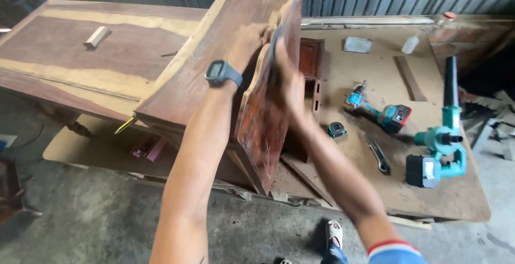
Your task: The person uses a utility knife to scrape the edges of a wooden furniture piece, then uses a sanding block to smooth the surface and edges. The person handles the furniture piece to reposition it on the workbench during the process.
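Right now both of your hands are on the reddish wooden panel (265,119), which stands nearly on edge against the side of the wooden cabinet piece (214,65). Your left hand (249,41), the one with the wristwatch (221,73), is curled over the panel's upper edge on the far face; your right hand (287,79) presses flat against the near face, fingers wrapped round the rim.

The panel looks heavy and tilted, with its lower corner hanging beyond the tabletop (456,199) edge, below your hands. If either grip slackens, I judge it could slide down towards your sandalled foot (333,233) directly beneath. A pinch between panel and cabinet is also likely for your left fingers, since they sit in that seam.

To the right of your right hand lie a tape measure (337,130), a wrench (378,154), a cordless drill (383,111) and a teal blower (440,140); a swinging panel could knock them.
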